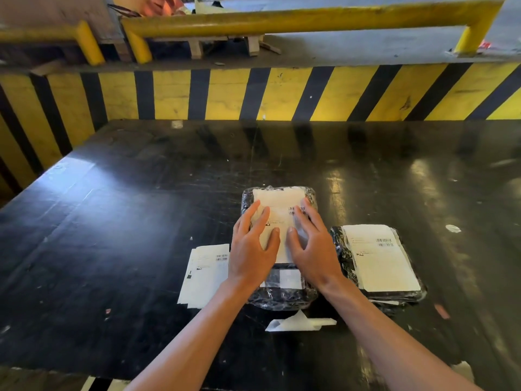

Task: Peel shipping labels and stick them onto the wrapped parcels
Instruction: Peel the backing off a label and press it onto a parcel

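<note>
Our left hand point(251, 247) and right hand point(311, 247) press flat, fingers spread, on the label point(279, 206); its long axis runs away from us along the parcel point(279, 294).

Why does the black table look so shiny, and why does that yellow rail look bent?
Head view: overhead light bounces off the glossy black table as pale streaks and mirrors the striped wall; the wide-angle lens bows the yellow rail; the label under both hands is washed out, its print hardly readable.
</note>
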`<state>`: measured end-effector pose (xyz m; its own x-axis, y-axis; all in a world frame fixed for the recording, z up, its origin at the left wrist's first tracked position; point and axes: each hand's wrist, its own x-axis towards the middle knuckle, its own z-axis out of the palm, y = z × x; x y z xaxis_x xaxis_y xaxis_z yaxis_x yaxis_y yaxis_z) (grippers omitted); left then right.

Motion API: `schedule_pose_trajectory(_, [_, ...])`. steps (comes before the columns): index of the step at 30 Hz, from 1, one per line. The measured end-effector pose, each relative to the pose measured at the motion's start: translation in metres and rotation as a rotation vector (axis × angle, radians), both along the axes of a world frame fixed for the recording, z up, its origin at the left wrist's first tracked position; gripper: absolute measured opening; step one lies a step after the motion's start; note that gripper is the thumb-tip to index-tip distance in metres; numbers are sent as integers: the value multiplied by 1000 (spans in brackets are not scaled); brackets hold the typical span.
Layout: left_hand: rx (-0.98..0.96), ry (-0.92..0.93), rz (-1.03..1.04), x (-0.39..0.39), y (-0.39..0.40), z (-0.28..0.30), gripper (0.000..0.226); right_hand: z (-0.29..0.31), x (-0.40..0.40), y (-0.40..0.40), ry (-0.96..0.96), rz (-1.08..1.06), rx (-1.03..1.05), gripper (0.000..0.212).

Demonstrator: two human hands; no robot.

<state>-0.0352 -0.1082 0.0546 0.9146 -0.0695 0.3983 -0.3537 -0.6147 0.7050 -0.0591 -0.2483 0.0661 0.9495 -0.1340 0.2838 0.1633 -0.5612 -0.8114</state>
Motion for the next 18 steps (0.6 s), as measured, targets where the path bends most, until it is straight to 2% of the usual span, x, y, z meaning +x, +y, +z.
schedule_pose_trajectory(4, [45,47,-20,-3,2,9,65,11,-5,-1,-9,40,7,53])
schedule_pose_trajectory(9, [105,148,-68,-18,1,16,75,8,-20,-3,41,-18,-39,56])
schedule_pose_trajectory(14, [210,253,-240,-24,1,20,84,10,-42,-5,145,-126,41,58])
schedule_pose_trajectory(18, [208,325,-419,-23,8,24,85,10,-59,-10,219,-213,78,62])
